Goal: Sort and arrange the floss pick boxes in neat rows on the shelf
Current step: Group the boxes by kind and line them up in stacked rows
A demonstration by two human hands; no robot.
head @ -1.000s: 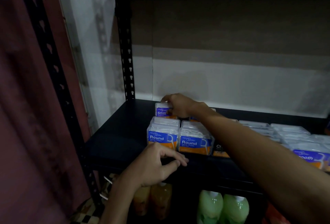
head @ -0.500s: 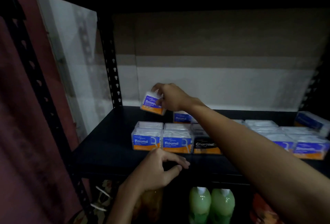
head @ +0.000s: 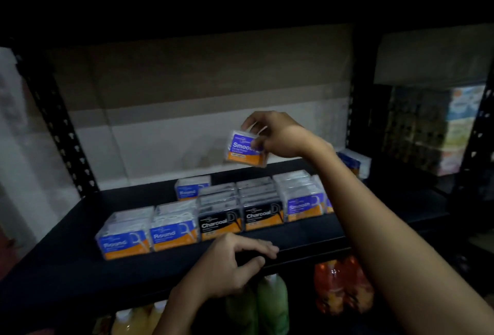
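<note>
Pinched in the grip of the right hand (head: 278,134), a clear plastic floss pick box with a blue and orange "Smooth" label (head: 245,149) hangs tilted in the air above the black metal shelf (head: 66,259), well clear of the rows below. Left hand (head: 230,261) rests on the shelf's front edge, fingers loosely curled, holding nothing. Along the front stand two blue "Round" boxes (head: 149,235), two black "Charcoal" boxes (head: 240,218) and a blue "Smooth" box (head: 304,207), side by side. Another "Round" box (head: 190,189) sits behind. Green bottles (head: 271,305) and orange bottles (head: 342,284) stand on the level beneath.
</note>
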